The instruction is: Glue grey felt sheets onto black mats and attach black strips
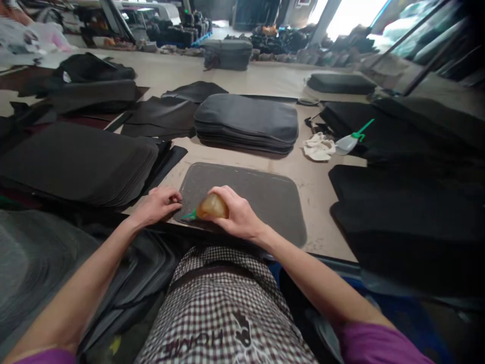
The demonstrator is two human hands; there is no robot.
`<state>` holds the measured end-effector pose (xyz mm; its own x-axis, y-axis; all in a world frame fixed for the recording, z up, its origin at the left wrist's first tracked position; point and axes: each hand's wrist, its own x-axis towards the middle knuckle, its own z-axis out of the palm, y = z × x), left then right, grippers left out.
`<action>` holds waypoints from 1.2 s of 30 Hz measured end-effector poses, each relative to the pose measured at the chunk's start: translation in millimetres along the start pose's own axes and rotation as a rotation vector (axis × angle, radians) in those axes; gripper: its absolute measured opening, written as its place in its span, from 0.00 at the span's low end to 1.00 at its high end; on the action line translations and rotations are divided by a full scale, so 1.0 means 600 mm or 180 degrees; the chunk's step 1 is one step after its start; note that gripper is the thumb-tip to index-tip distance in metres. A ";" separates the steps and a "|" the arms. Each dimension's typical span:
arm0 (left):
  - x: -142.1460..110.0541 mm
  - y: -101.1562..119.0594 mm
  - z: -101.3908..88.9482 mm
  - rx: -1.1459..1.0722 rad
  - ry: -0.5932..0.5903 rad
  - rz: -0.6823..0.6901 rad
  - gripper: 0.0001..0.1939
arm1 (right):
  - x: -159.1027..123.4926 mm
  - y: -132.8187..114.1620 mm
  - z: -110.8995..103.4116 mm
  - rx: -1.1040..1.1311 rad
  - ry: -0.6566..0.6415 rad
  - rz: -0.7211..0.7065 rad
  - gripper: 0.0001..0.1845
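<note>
Squeeze bottle: amber-filled bottle (212, 206), tipped on its side over the panel's near left corner, nozzle (190, 215) leading leftward; the tilt probably lets the contents run to the tip.
Right hand: right hand (240, 215) wraps the bottle's body, fingers over the far side, thumb on the near side; a hold that looks suited to squeezing and aiming together.
Left hand: left hand (162, 202) at the panel's left edge, fingers loosely curled, thumb apart from them, nothing seen between; perhaps there to steady the corner (whether it touches, cannot tell).
Grey panel: grey panel (261, 197) flat on the table (322, 217), close to the near edge, presumably for easy reach.
Stacks: rounded-corner pile (246, 119) just beyond; fanned sheets (76, 162) to the left, likely within arm's reach.
Spare bottle: white bottle (344, 145) beside a crumpled cloth (319, 147), clear of the panel.
</note>
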<state>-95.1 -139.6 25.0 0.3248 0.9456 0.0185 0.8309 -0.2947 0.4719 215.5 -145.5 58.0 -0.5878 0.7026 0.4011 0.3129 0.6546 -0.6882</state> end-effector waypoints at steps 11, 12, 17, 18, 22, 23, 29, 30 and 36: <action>0.006 0.007 0.021 0.0464 -0.0090 -0.0196 0.10 | 0.022 -0.012 -0.028 -0.0456 -0.0563 -0.0023 0.25; 0.007 0.004 0.021 0.0482 -0.0101 -0.0207 0.11 | 0.015 -0.013 -0.044 -0.0495 -0.0608 0.0020 0.25; 0.012 -0.016 0.026 0.0525 -0.0125 -0.0163 0.14 | -0.042 -0.009 -0.132 -0.0660 -0.0697 0.0287 0.25; 0.013 -0.021 0.027 0.0546 -0.0131 -0.0160 0.14 | -0.056 -0.007 -0.150 -0.0678 -0.0694 0.0349 0.25; 0.015 -0.034 0.030 0.0723 -0.0174 -0.0201 0.17 | -0.122 -0.003 -0.218 -0.0734 -0.0605 0.0663 0.25; 0.016 -0.037 0.030 0.0769 -0.0180 -0.0214 0.19 | -0.139 -0.003 -0.234 -0.0739 -0.0571 0.0764 0.25; 0.019 -0.056 0.038 0.0917 -0.0273 -0.0322 0.35 | -0.247 0.001 -0.313 -0.0748 -0.0140 0.1392 0.26; 0.019 -0.061 0.040 0.0909 -0.0260 -0.0331 0.37 | -0.265 0.003 -0.322 -0.0742 -0.0056 0.1496 0.26; 0.021 -0.081 0.035 0.0765 -0.0445 -0.0328 0.35 | -0.354 0.019 -0.364 -0.0660 0.0425 0.2015 0.29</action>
<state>-122.0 -116.2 -16.3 0.2783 0.9490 -0.1481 0.9405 -0.2380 0.2424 506.9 -226.6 97.0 -0.1511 0.9877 0.0394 0.7108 0.1363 -0.6901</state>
